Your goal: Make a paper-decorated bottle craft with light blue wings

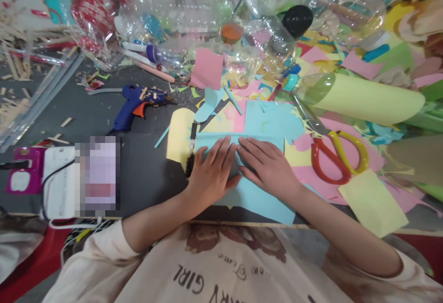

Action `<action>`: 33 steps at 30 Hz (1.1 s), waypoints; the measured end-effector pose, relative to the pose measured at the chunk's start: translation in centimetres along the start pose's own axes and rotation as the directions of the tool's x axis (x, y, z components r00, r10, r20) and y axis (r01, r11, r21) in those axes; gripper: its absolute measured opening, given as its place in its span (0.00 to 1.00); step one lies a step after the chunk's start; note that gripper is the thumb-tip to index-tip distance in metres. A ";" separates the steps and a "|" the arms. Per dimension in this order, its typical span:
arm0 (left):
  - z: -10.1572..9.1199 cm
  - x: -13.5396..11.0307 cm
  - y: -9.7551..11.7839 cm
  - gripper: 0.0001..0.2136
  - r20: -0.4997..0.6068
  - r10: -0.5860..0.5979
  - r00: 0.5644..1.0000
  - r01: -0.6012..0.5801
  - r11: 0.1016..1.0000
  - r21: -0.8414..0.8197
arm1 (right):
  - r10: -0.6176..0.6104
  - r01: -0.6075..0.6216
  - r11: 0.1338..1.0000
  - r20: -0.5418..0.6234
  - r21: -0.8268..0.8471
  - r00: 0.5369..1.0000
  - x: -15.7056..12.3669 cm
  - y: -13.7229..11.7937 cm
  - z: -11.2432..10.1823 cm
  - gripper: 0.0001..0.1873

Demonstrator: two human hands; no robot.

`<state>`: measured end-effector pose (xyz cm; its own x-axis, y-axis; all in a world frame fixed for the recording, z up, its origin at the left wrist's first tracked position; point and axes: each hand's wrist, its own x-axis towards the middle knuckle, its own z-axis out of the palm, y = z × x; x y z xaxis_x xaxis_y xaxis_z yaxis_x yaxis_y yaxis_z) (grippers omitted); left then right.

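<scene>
Both hands lie flat on a light blue sheet of paper [263, 197] near the table's front edge. My left hand [214, 169] has its fingers stretched out over the sheet's left part, close to a folded-looking strip along the far edge. My right hand [266, 164] rests beside it, fingers extended and pointing toward the left hand. Just left of the left hand lies a black pen [191, 148], partly over a pale yellow paper piece [178, 132]. Scissors [330, 162] with one red and one yellow handle loop lie to the right; their blades are partly hidden.
A blue glue gun [129, 107] lies at the left, behind a phone [100, 174] with a blurred screen. Clear plastic bottles [187, 8] crowd the back. A bottle wrapped in yellow-green paper [377, 98] lies at the right among paper scraps. Wooden sticks [17, 58] are at far left.
</scene>
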<state>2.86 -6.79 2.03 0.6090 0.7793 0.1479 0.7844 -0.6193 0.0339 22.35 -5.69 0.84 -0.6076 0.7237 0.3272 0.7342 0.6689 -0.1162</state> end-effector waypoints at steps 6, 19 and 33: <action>0.0 0.4 -0.3 0.28 0.050 -0.024 0.998 0.026 0.998 -0.056 | 0.019 -0.019 1.000 0.048 0.007 0.999 0.2 0.0 0.0 0.20; -0.2 0.7 -0.8 0.28 0.121 -0.031 0.992 0.038 0.998 -0.056 | 0.046 -0.031 0.996 0.180 -0.085 0.983 2.5 -0.9 -1.0 0.15; -1.1 -0.1 -1.3 0.27 0.147 -0.108 0.983 0.112 0.993 -0.021 | 0.181 -0.141 0.969 0.195 -0.202 0.964 -0.5 1.1 -3.1 0.15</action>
<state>1.60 -6.18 3.07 0.5315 0.8470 -0.0038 0.8450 -0.5300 0.0711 24.39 -5.89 3.46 -0.5115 0.8520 0.1116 0.8587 0.5115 0.0308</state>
